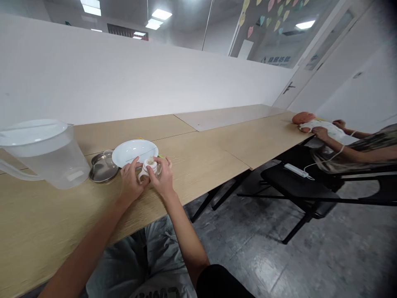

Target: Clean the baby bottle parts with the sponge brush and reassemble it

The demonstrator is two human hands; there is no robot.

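Both of my hands are closed around a baby bottle [150,165] at the near side of the table. It is small and clear, with a white collar on top and what looks like a white side handle. My left hand [131,180] grips its left side, and my right hand [162,178] has its fingers on the collar and right side. Just behind the bottle sits a white bowl [132,148] with a thin stick-like item across it. A shiny metal dish [104,167] lies left of my left hand; a clear item rests at its back edge.
A large translucent pitcher [58,159] with a white lid stands at the left. The wooden table [214,161] runs along a white wall. At the far right, another person's hands [321,132] touch a baby doll [305,118]. A black chair [288,182] holds a white power strip [296,170].
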